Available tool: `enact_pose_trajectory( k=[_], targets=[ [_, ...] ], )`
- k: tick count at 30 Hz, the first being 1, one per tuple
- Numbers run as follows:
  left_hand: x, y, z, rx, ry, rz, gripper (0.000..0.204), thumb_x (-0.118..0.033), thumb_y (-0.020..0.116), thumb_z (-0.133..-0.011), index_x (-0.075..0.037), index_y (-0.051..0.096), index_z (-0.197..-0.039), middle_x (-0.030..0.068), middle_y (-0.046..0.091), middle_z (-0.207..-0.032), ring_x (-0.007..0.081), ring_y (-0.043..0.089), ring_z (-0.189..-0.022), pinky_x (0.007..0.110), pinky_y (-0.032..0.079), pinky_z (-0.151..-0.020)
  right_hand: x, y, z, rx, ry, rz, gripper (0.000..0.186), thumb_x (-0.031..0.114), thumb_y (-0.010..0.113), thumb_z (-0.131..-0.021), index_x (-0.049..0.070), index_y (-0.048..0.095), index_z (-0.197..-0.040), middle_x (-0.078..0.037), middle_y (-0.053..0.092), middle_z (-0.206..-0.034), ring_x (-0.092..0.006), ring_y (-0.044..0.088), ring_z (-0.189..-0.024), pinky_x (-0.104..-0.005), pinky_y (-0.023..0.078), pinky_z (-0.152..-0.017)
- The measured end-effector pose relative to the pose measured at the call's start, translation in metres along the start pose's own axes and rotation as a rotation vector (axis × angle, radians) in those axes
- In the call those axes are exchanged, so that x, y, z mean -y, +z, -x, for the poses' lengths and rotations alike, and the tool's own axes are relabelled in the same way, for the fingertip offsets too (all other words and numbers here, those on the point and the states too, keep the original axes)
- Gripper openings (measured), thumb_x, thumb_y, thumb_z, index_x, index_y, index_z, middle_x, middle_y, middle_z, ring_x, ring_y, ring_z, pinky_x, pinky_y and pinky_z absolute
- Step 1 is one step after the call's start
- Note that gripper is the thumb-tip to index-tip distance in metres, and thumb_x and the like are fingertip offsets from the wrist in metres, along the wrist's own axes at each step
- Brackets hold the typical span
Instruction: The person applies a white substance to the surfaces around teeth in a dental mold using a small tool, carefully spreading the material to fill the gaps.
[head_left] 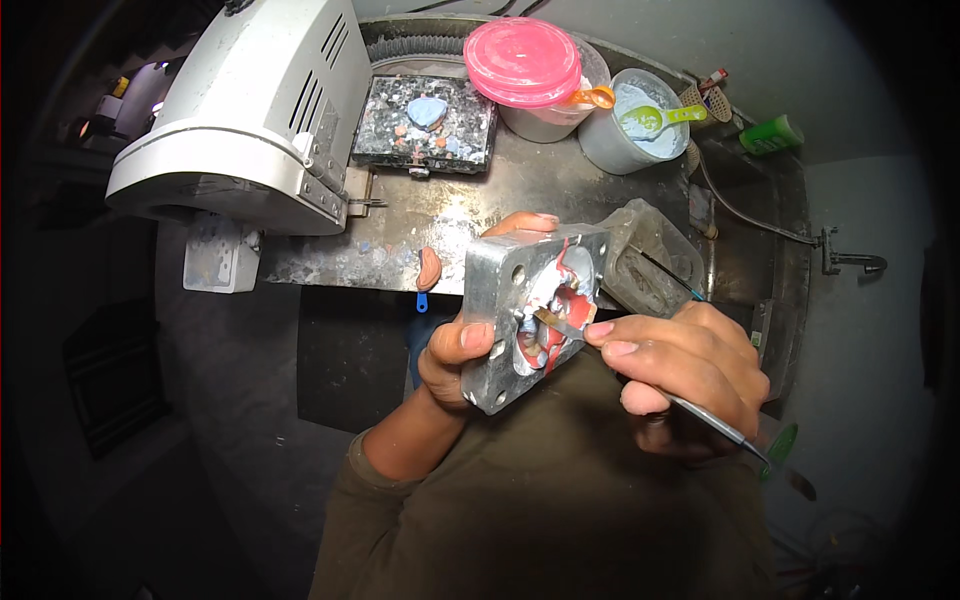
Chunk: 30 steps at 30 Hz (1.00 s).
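Clasping metal block (505, 308) by left and far edges with left hand (447, 362), pinching spatula (557, 322) over cavity (573, 303) with right hand (690, 368).

The block (505, 308) is dull metal, the lid (522, 58) plastic.

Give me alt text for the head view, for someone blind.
A person's left hand grips a metal block with red and white material set into it; the right hand holds a thin metal tool at the material. Beyond are a metal counter, a white machine, a pink-lidded tub and an open tub of pale powder.
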<state>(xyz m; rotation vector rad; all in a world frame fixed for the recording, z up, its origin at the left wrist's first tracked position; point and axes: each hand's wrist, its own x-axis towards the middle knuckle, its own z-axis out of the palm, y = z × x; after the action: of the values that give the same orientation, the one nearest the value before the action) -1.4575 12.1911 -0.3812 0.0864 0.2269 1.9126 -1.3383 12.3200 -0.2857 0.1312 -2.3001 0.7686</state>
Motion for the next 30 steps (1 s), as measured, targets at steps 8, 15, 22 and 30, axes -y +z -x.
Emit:
enact_pose_trajectory(
  k=[8, 15, 22, 30],
  targets=[
    [0.001, -0.001, 0.001, 0.003, 0.016, -0.005, 0.103, -0.029, 0.079, -0.066, -0.006, 0.029, -0.153, 0.0171, 0.053, -0.135, 0.0288, 0.058, -0.122, 0.042, 0.045, -0.108, -0.003, 0.002, -0.002, 0.036, -0.062, 0.025, 0.022, 0.018, 0.065, -0.1, -0.005, 0.066, -0.098, -0.016, 0.075, -0.078, -0.0204, 0.073, -0.063, -0.0249, 0.039, -0.045],
    [0.002, -0.002, 0.0, 0.032, 0.009, 0.0, 0.102, -0.03, 0.078, -0.067, -0.005, 0.028, -0.153, 0.0172, 0.053, -0.136, 0.0287, 0.057, -0.123, 0.042, 0.045, -0.109, 0.0, 0.001, -0.001, 0.01, 0.04, 0.0, 0.022, 0.015, 0.082, -0.084, 0.0, 0.073, -0.099, -0.011, 0.077, -0.087, -0.0171, 0.071, -0.065, -0.0252, 0.049, -0.05],
    [-0.002, -0.003, 0.001, 0.053, 0.026, 0.039, 0.097, -0.032, 0.075, -0.074, 0.001, 0.027, -0.152, 0.021, 0.053, -0.136, 0.0319, 0.059, -0.123, 0.045, 0.049, -0.108, -0.003, 0.001, -0.003, -0.042, 0.08, -0.076, 0.022, 0.021, 0.076, -0.092, -0.001, 0.073, -0.093, -0.013, 0.077, -0.083, -0.0207, 0.074, -0.068, -0.0253, 0.049, -0.053],
    [-0.001, -0.018, 0.0, 0.132, 0.046, 0.366, 0.093, -0.048, 0.062, -0.089, 0.01, 0.027, -0.152, 0.0255, 0.05, -0.145, 0.0384, 0.054, -0.133, 0.053, 0.044, -0.113, -0.006, -0.003, 0.007, -0.201, 0.098, -0.172, 0.028, 0.026, 0.065, -0.102, -0.001, 0.068, -0.096, -0.013, 0.076, -0.079, -0.0194, 0.074, -0.067, -0.0245, 0.047, -0.053]
  ],
)
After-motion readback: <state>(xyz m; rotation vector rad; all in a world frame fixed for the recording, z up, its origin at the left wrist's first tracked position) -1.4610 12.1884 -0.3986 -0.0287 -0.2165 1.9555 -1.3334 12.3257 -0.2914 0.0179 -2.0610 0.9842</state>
